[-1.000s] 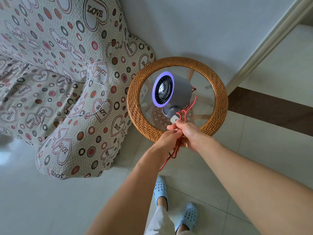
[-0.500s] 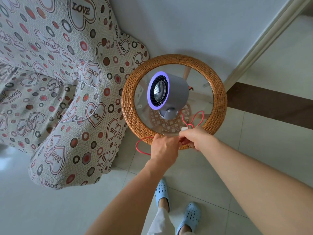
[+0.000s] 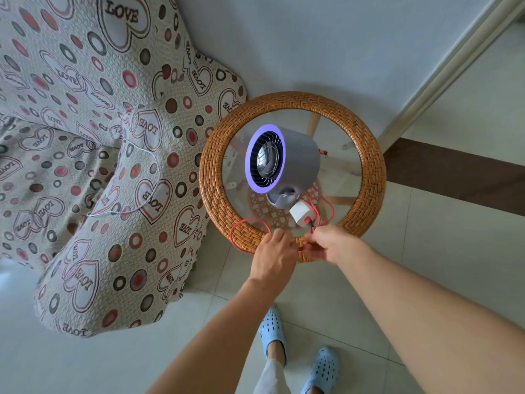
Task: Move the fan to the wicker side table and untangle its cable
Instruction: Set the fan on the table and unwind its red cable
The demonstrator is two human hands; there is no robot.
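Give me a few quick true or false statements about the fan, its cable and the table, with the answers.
1. The fan stands on the wicker side table. True.
2. The cable is blue. False: it is red.
3. Both the left hand and the right hand are at the table's near rim. True.
4. The white plug lies on the floor. False: it lies on the glass top beside the fan's base.

A round wicker side table with glass top carries the fan, white plug and red cable.
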